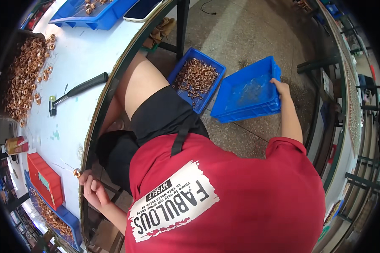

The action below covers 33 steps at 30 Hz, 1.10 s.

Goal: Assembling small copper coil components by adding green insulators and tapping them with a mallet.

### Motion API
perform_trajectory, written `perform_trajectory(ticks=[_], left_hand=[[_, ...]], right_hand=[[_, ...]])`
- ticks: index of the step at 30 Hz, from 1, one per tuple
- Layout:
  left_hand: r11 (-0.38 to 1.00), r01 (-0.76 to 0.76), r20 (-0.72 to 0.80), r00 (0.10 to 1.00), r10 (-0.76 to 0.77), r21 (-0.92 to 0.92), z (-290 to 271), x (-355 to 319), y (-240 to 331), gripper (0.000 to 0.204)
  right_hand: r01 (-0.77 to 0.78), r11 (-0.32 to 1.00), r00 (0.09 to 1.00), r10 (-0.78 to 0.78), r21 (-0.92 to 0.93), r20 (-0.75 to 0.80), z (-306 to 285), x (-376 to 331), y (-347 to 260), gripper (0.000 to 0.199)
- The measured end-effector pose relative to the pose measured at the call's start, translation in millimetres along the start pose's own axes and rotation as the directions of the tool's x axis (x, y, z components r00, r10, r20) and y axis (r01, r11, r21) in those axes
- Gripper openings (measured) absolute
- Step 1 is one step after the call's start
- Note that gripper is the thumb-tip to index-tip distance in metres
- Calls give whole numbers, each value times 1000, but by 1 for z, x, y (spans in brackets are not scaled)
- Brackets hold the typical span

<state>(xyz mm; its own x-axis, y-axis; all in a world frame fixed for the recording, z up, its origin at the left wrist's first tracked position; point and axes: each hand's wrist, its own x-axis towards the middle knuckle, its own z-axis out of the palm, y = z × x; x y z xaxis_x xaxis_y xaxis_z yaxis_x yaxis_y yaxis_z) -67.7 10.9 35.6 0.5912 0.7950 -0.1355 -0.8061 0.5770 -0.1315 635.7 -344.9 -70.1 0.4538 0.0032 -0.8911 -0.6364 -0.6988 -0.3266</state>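
Note:
My left hand (95, 190) is closed at the table's edge, a small copper wire coil (77, 173) with thin leads pinched at its fingertips. Out to the right, my right hand (281, 88) grips the rim of a blue plastic bin (245, 113), tilted and holding no coils that I can see. Close beside that bin on the floor stands another blue bin (218, 68), with many copper coils (196, 78) inside.
On the white table (88, 50) lie a black-handled hammer (80, 86), a large heap of coils (27, 76) and a phone (143, 10). A blue tray (97, 21) sits at its far end. Nearer are a red bin (57, 189) and a blue bin of coils (74, 227).

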Motion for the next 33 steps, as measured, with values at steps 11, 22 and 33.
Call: perform_trajectory(ticks=[11, 22, 33], left_hand=[[973, -99, -183, 973, 138, 210, 9, -6, -2, 37], [999, 33, 0, 999, -33, 4, -2, -6, 22, 36], [976, -1, 83, 996, -17, 219, -12, -10, 4, 23]], right_hand=[[726, 687, 564, -570, 31, -597, -56, -191, 6, 52], [776, 255, 532, -756, 577, -381, 10, -248, -38, 53], [428, 797, 629, -601, 426, 493, 14, -252, -28, 42]])
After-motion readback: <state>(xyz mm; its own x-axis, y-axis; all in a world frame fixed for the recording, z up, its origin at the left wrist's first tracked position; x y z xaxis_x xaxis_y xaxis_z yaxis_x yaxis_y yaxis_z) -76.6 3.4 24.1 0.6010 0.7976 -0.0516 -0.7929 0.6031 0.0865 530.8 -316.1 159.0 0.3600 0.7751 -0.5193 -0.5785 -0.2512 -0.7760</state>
